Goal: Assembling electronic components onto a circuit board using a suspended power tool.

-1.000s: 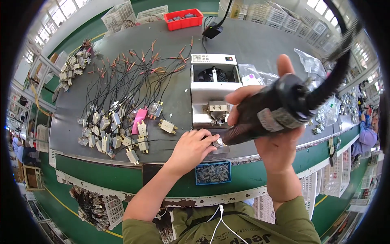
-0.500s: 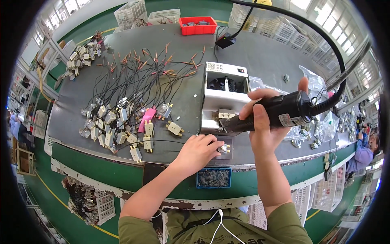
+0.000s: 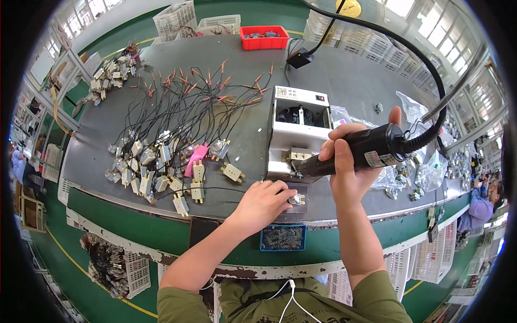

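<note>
My right hand (image 3: 351,161) is wrapped round a black electric screwdriver (image 3: 377,145), tilted with its front end pointing left. That end is at the front of a white and metal screw feeder box (image 3: 300,141); whether the bit touches it I cannot tell. Low on the table, my left hand (image 3: 262,204) pinches a small part with a round metal face and brass tabs (image 3: 295,199), resting on a flat plate (image 3: 297,209). A dark wire runs left from under the hand. Beside it lie several white blocks with brass tabs (image 3: 232,173).
Wired blocks with orange-tipped black leads (image 3: 183,102) cover the table's left. A blue tray of small metal pieces (image 3: 283,237) sits at the front edge, a red bin (image 3: 264,37) at the back. Clear plastic bags (image 3: 431,169) lie right. A thick black cable (image 3: 439,81) arches overhead.
The view has shifted slightly, so the table sits a little lower in it. Both hands keep their grips, and the screwdriver stays by the feeder box.
</note>
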A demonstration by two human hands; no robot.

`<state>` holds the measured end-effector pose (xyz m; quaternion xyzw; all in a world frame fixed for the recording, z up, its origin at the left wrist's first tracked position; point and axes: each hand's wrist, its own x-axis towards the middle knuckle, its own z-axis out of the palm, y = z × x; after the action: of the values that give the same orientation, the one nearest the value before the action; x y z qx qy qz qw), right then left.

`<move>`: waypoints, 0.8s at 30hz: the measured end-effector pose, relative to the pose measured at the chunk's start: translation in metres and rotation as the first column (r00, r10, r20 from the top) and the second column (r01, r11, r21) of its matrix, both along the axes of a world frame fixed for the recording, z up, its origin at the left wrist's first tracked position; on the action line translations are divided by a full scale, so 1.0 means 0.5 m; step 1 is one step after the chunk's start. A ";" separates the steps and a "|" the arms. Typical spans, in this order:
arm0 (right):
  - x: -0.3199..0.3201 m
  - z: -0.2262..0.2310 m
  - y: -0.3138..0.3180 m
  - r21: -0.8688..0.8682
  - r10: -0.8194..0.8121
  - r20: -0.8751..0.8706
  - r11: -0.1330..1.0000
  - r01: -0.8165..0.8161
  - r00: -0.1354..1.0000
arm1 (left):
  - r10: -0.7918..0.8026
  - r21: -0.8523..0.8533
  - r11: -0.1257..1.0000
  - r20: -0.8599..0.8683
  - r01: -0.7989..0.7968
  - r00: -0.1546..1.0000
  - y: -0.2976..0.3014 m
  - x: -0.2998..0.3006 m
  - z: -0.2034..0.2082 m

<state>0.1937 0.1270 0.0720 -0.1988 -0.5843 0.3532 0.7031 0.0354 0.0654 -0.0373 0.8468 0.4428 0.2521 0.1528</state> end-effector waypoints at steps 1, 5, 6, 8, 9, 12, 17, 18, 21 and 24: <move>-0.003 0.001 -0.001 -0.019 0.010 -0.041 1.000 -0.011 0.999 | 0.000 0.000 1.000 0.000 0.000 1.000 0.000 0.000 -0.001; -0.007 -0.002 -0.003 -0.029 -0.002 -0.038 1.000 0.001 0.999 | -0.001 0.002 1.000 0.001 0.001 1.000 0.001 -0.001 0.000; -0.008 -0.004 -0.003 -0.040 -0.025 -0.020 0.999 0.024 0.999 | -0.002 0.000 1.000 0.001 0.002 1.000 0.001 -0.001 0.000; -0.013 -0.004 -0.007 -0.051 -0.047 -0.001 0.998 0.047 0.999 | -0.001 0.003 1.000 -0.002 0.001 1.000 0.000 0.000 -0.001; -0.020 -0.002 -0.011 -0.058 -0.107 -0.011 0.993 0.106 0.994 | 0.000 0.007 1.000 -0.005 0.000 1.000 0.000 0.000 -0.001; -0.006 -0.010 -0.006 0.009 -0.184 0.102 0.983 0.184 0.978 | -0.004 0.020 1.000 -0.006 0.004 1.000 -0.003 0.001 0.003; -0.002 -0.009 -0.036 -0.065 -0.052 0.116 0.996 0.060 0.992 | -0.001 0.018 1.000 -0.010 0.001 1.000 -0.003 -0.002 -0.009; 0.009 -0.011 -0.046 -0.098 -0.012 0.066 0.995 0.018 0.998 | 0.003 0.022 1.000 -0.016 -0.002 1.000 -0.005 -0.002 -0.009; 0.015 0.001 -0.084 -0.166 0.008 -0.022 0.986 -0.012 1.000 | 0.005 -0.002 1.000 -0.027 -0.005 1.000 -0.004 -0.003 -0.004; 0.038 -0.022 -0.090 -0.155 0.025 0.034 0.988 -0.019 0.999 | -0.006 -0.021 1.000 -0.020 0.006 1.000 0.000 -0.001 0.001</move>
<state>0.2126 0.0821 0.0609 -0.2528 -0.5698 0.4016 0.6709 0.0348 0.0653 -0.0367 0.8489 0.4443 0.2387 0.1579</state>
